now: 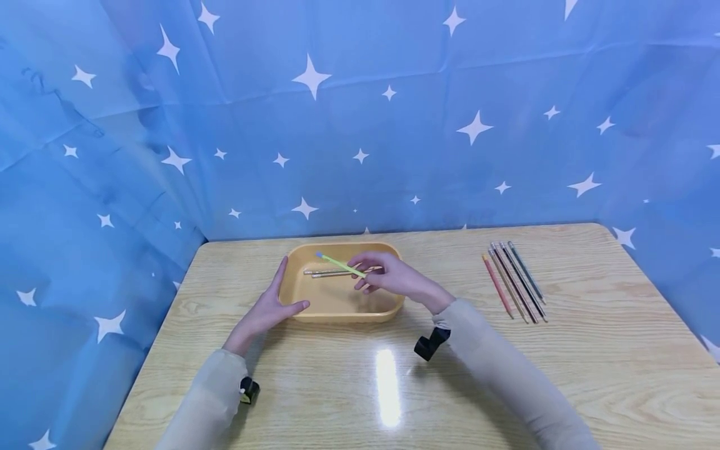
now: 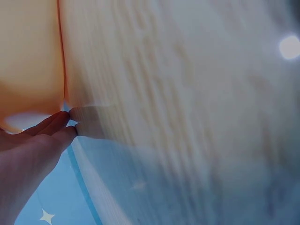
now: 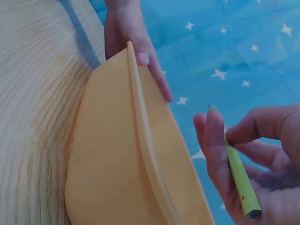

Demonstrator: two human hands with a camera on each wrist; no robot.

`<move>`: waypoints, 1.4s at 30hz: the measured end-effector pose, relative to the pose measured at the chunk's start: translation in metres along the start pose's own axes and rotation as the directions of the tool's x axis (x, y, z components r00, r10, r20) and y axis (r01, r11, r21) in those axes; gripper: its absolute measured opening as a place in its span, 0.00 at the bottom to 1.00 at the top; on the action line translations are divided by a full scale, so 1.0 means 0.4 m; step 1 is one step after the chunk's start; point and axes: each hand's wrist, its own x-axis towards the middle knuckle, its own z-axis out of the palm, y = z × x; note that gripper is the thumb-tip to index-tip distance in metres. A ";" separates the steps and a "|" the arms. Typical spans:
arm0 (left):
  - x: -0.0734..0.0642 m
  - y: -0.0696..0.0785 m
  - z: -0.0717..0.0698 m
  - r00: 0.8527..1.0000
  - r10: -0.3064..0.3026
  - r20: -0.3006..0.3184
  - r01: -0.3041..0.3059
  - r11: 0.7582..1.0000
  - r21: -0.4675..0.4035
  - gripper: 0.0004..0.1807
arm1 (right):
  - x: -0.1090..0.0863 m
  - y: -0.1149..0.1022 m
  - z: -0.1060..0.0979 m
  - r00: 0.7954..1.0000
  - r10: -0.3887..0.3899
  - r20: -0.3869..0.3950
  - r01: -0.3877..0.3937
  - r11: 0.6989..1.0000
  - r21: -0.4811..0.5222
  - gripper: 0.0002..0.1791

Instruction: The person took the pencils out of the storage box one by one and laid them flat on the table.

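Note:
A yellow-green pencil with a blue end is pinched between the thumb and fingers of my right hand, above a shallow yellow-orange tray. The right wrist view shows this pencil slanting across the fingers. Two slim pencils lie inside the tray, their right ends partly behind the right hand. At the tray's left side, my left hand holds the near corner, thumb over the rim and fingers along the outer wall. The left wrist view has its fingertips against the tray's edge.
Several pencils lie side by side on the wooden table, to the right of the tray; the leftmost one is red. A blue cloth with white stars hangs behind and on both sides.

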 end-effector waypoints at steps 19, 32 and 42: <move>0.017 -0.113 0.012 1.000 0.016 -0.015 -0.016 1.000 0.026 0.60 | -0.190 0.054 -0.141 0.920 -0.002 -0.392 -0.043 0.993 -0.106 0.22; 0.025 -0.097 0.010 0.999 0.032 -0.007 -0.032 0.999 0.040 0.61 | -0.309 0.111 -0.193 0.854 0.037 -0.519 -0.176 0.959 -0.221 0.21; 0.008 -0.030 0.002 1.000 0.010 0.009 -0.011 1.000 0.013 0.59 | -0.375 0.122 -0.244 0.821 0.063 -0.568 -0.221 0.952 -0.214 0.22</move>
